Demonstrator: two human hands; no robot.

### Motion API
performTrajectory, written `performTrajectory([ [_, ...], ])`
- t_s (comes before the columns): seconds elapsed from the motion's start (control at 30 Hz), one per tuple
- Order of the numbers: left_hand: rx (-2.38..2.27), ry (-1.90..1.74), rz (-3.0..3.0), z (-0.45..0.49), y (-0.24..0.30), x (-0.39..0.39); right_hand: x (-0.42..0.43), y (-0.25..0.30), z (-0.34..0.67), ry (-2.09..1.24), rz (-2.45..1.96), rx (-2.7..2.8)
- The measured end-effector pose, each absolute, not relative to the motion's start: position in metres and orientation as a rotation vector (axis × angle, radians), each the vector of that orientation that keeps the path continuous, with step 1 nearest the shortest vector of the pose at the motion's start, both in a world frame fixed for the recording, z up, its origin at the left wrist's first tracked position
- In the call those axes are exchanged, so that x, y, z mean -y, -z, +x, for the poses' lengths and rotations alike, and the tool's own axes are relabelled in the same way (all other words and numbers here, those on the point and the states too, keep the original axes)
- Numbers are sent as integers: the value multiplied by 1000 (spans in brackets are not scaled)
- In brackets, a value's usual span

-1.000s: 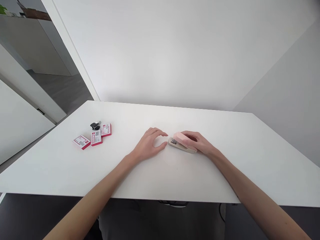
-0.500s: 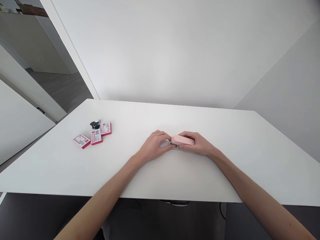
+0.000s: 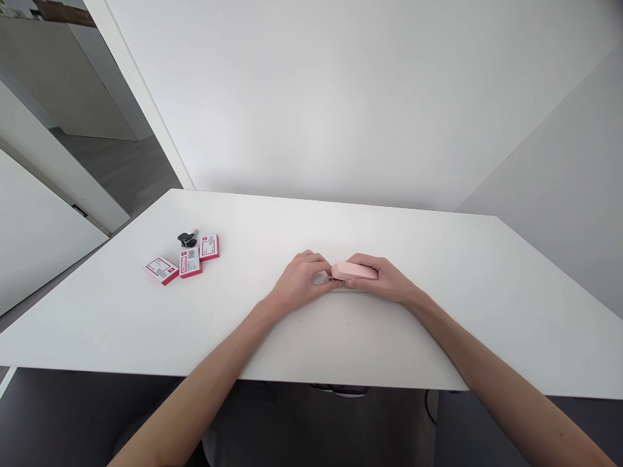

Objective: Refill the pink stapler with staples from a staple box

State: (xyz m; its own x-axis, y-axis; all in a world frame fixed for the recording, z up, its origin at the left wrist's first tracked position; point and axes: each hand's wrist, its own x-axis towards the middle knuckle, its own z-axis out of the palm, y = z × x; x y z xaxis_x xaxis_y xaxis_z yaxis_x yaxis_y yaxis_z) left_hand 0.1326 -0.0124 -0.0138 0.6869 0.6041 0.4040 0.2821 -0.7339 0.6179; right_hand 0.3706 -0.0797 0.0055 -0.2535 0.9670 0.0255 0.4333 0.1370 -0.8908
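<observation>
A small pink stapler [image 3: 354, 272] lies near the middle of the white table [image 3: 438, 311]. My right hand [image 3: 384, 280] is wrapped round its rear half, thumb on the near side. My left hand [image 3: 299, 283] rests on the table at the stapler's front end, fingers curled, with thumb and fingertips pinching at the stapler's mouth. What sits between those fingertips is too small to make out.
Three red-and-white staple boxes [image 3: 183, 262] lie at the table's left, with a small black clip [image 3: 187, 238] just behind them. A white wall stands behind the table; an open passage with grey floor is at the far left.
My left hand has slid right from an open rest to the stapler's front end and curled its fingers there. The right hand pressed the raised pink top down flat.
</observation>
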Motion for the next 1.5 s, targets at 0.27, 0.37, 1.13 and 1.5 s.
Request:
performTrajectory([
  [0.27, -664, -848, 2368, 132, 13, 13, 80, -4, 370, -1063, -1348, 1761],
  [0.37, -661, -863, 2364, 132, 13, 14, 80, -4, 370, -1055, -1342, 1754],
  [1.13, -643, -984, 2381, 133, 14, 17, 81, -5, 368, -1077, -1296, 1734],
  [1.5, -641, -970, 2486, 133, 14, 19, 81, -4, 368, -1078, -1269, 1748],
])
